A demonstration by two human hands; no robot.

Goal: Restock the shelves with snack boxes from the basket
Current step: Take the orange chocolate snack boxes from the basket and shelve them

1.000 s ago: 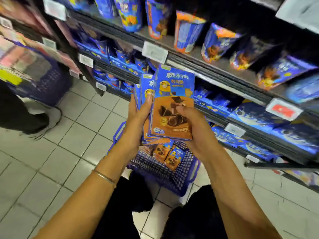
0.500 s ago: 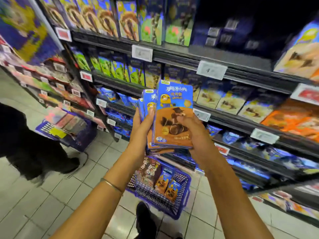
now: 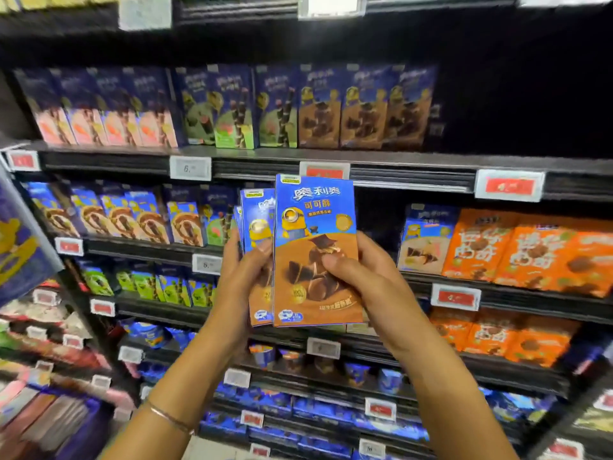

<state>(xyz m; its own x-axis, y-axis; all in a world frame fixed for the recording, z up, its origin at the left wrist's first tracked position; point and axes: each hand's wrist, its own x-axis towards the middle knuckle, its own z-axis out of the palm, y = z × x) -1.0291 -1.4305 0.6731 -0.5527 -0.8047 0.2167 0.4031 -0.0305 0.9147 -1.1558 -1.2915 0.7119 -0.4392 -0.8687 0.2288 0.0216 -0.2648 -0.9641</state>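
Observation:
I hold a fanned stack of flat blue-and-brown snack boxes upright in front of the shelves. My right hand [image 3: 361, 277] grips the front snack box [image 3: 315, 227], thumb across its chocolate picture. My left hand [image 3: 242, 277] holds the boxes behind [image 3: 257, 217], thumb on their face. Matching brown boxes [image 3: 363, 109] stand in a row on the upper shelf [image 3: 265, 154], with a dark gap to their right. The basket is out of view.
Pink and green stick-snack boxes [image 3: 106, 107] fill the upper shelf's left. Orange boxes [image 3: 530, 250] stand at mid right. Lower shelves hold blue packs and cups [image 3: 265, 355]. A neighbouring shelf unit [image 3: 39, 327] juts in at the left.
My view has risen from the floor and basket to the upper shelves. The boxes have come up with both hands, same grip. The basket and the person at the left have left view.

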